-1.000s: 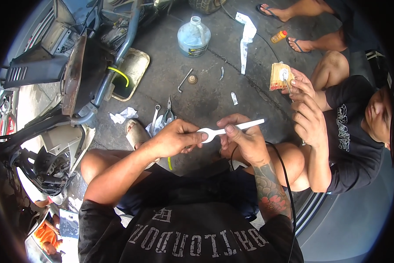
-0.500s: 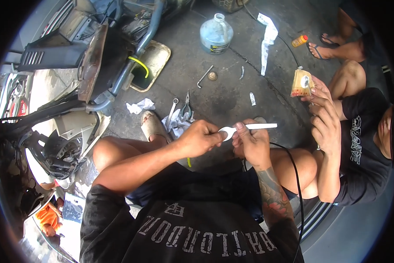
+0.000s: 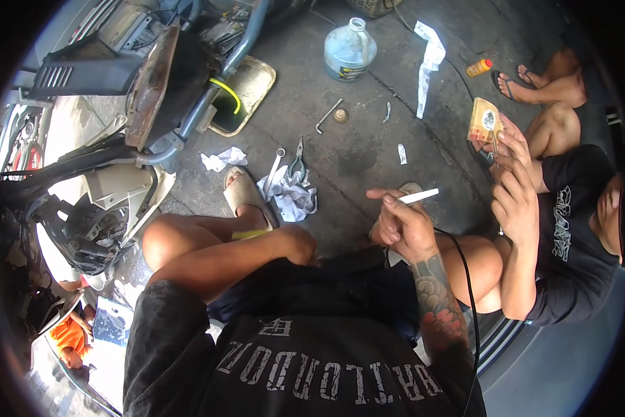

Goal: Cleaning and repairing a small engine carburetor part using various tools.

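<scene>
My right hand [image 3: 403, 219] grips a white plastic spoon [image 3: 420, 193], its straight handle sticking out to the right and my index finger stretched out. My left hand [image 3: 295, 243] is low over my lap, with its fingers hidden from view. A blurred yellow strip [image 3: 250, 234] shows beside that forearm. Just beyond my hands, crumpled white paper [image 3: 295, 198] lies on the floor with a combination wrench [image 3: 275, 167] and pliers [image 3: 298, 160].
Dismantled motorbike frame [image 3: 194, 118] at left, over an oil tray [image 3: 264, 90]. A water jug [image 3: 347, 55], bent wrench [image 3: 326, 117], small bottle [image 3: 479, 67] and paper strip [image 3: 429, 55] lie ahead. A co-worker [image 3: 569, 236] at right holds cardboard [image 3: 482, 118]. A black cable [image 3: 469, 285] runs beside me.
My left hand has let go of the spoon and moved down toward my lap. My right hand still holds it, and its index finger has straightened.
</scene>
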Available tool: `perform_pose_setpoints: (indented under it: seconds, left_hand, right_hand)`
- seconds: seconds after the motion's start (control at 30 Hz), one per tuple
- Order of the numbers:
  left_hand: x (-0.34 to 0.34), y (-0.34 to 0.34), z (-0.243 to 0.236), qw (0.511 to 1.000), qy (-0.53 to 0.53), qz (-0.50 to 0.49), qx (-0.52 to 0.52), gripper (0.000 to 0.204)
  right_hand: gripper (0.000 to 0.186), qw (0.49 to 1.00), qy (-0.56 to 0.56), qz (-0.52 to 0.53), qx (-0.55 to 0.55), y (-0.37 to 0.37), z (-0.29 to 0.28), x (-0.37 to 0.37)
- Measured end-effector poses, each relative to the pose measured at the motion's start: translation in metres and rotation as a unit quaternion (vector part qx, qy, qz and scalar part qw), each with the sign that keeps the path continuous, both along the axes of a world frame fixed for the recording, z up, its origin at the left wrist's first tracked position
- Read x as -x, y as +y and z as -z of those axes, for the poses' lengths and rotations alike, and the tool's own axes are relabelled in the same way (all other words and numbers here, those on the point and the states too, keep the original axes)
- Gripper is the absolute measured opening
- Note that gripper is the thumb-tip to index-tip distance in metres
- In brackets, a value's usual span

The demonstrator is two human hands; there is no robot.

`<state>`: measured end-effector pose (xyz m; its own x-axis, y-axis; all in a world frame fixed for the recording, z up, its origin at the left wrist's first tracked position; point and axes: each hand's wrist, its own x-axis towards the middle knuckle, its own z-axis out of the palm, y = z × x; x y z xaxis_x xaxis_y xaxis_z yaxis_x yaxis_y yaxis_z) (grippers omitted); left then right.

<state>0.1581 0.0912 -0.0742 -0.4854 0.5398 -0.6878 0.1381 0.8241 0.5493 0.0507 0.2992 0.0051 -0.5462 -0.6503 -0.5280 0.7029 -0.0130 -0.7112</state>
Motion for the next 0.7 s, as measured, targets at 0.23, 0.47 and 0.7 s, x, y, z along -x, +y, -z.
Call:
perform_pose_setpoints:
  seconds: [0.23, 0.47, 0.7]
  left_hand:
    - [0.044, -0.018, -0.031, 0.984, 0.0, -0.174, -0.029, 0.063]
    - [0.081, -0.039, -0.088, 0.711, -0.197, -0.493, -0.461, 0.036]
    - [0.087, -0.015, -0.118, 0.654, -0.231, -0.43, -0.578, 0.039]
  right_hand:
    - [0.044, 0.994, -0.064, 0.092, 0.015, 0.004, -0.015, -0.007]
    - [0.024, 0.864, 0.42, -0.085, -0.265, 0.075, -0.064, -0.092]
    - [0.046, 0.824, 0.147, 0.328, -0.439, 0.163, -0.033, -0.24]
